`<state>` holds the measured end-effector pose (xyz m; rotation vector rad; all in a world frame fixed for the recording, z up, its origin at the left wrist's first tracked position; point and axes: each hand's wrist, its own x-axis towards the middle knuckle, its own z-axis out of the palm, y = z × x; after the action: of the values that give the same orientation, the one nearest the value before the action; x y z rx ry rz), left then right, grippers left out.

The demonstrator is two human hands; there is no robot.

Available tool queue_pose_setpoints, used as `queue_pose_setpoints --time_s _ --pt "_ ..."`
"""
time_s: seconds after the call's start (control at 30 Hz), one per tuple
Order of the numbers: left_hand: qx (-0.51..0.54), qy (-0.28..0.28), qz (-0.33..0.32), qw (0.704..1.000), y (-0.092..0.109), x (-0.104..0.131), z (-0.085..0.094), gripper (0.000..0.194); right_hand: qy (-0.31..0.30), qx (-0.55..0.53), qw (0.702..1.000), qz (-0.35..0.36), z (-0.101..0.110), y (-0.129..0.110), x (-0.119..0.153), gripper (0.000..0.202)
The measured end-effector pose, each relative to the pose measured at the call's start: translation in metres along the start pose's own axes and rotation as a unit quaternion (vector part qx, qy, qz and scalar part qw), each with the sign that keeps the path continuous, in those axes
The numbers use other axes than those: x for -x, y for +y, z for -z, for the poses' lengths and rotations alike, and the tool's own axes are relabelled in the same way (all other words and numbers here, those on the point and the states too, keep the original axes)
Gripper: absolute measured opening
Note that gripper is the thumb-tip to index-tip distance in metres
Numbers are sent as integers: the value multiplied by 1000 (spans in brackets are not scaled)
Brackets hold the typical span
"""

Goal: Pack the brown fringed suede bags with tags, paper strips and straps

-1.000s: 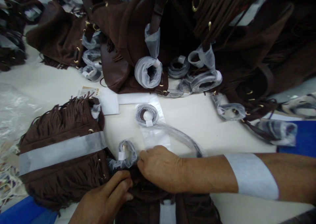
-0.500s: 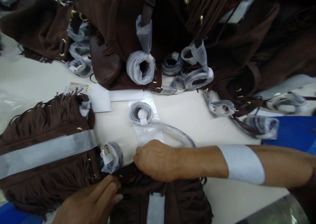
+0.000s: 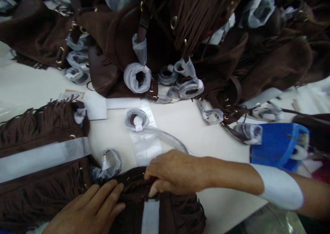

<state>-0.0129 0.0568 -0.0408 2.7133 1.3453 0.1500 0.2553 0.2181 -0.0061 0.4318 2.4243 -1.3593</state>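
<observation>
A dark brown fringed handbag (image 3: pixel 177 211) lies at the bottom centre with a pale wrapping strip (image 3: pixel 151 217) down its front. My right hand (image 3: pixel 172 173) pinches the bag's top rim between thumb and fingers, just above that strip. At the bag's left side my left hand (image 3: pixel 90 206) rests with its fingers stretched out flat, touching the brown material. Behind it, a plastic-wrapped coil (image 3: pixel 117 163) with a white tag sits near the bag's rim. Farther back a rolled strap (image 3: pixel 136 118) in clear wrap lies on a plastic sheet, its tail running toward my right hand.
Another fringed bag (image 3: pixel 38 134) with a white band lies at the left. Several brown bags (image 3: pixel 110 31) with wrapped straps are heaped along the back of the white table (image 3: pixel 180 115). A blue tray-like item (image 3: pixel 273 141) stands at the right. White cards (image 3: pixel 96 105) lie behind the left bag.
The view has shifted to the right. My right thumb now shows on the bag's rim, and more of the bag's top opening is visible. My left fingers lie flatter.
</observation>
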Motion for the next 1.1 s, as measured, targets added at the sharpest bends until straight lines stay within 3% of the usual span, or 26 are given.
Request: queue_pose_setpoints --time_s 0.1,0.23,0.33,0.47,0.57,0.73,0.83,0.93,1.1 --pt "8 24 11 1000 17 -26 4 39 -48 32 998 0 -5 -2 13 38" --pt "50 23 -10 998 31 -57 -1 36 -14 101 995 -17 -24 8 19 18" --pt "92 30 -3 995 31 -65 -5 38 0 46 998 -48 -29 15 24 13" --pt "138 44 10 989 31 -74 2 40 -4 -106 990 -88 -20 18 36 25" --pt "189 3 21 982 39 -87 9 29 -25 -208 972 -107 -12 22 38 27" --pt "298 -163 73 938 55 -108 6 29 -102 -269 949 -125 -8 39 27 23" --pt "334 -190 99 918 56 -112 2 31 -162 -330 920 -137 -9 51 18 19" --pt "359 -177 112 910 55 -111 1 28 -218 -310 917 -127 -9 56 8 25" --pt "401 -152 116 896 54 -105 -1 24 -230 -108 966 -43 -2 43 -3 27"
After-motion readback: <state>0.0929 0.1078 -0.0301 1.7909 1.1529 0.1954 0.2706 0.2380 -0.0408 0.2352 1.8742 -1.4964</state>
